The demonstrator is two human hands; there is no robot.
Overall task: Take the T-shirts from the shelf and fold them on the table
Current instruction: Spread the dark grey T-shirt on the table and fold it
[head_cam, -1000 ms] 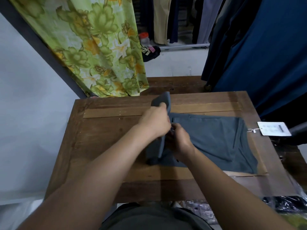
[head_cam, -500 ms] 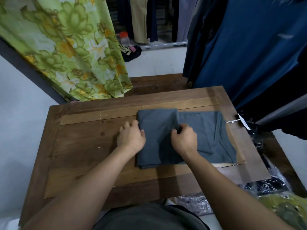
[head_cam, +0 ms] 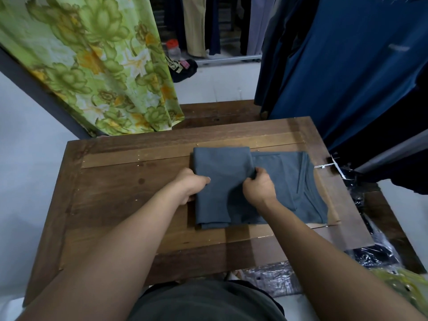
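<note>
A grey T-shirt [head_cam: 234, 181] lies partly folded on the wooden table [head_cam: 120, 195], right of centre, its left section doubled over the rest. The left hand [head_cam: 191, 186] grips the shirt's left edge, thumb on top and fingers tucked beneath the cloth. The right hand [head_cam: 259, 187] pinches the edge of the folded-over layer near the middle of the shirt, fingers curled round the fabric. A white tag [head_cam: 324, 165] projects from the shirt's right side. Green floral fabric [head_cam: 97, 66] hangs beyond the table's far left corner; blue garments [head_cam: 347, 66] hang at far right.
</note>
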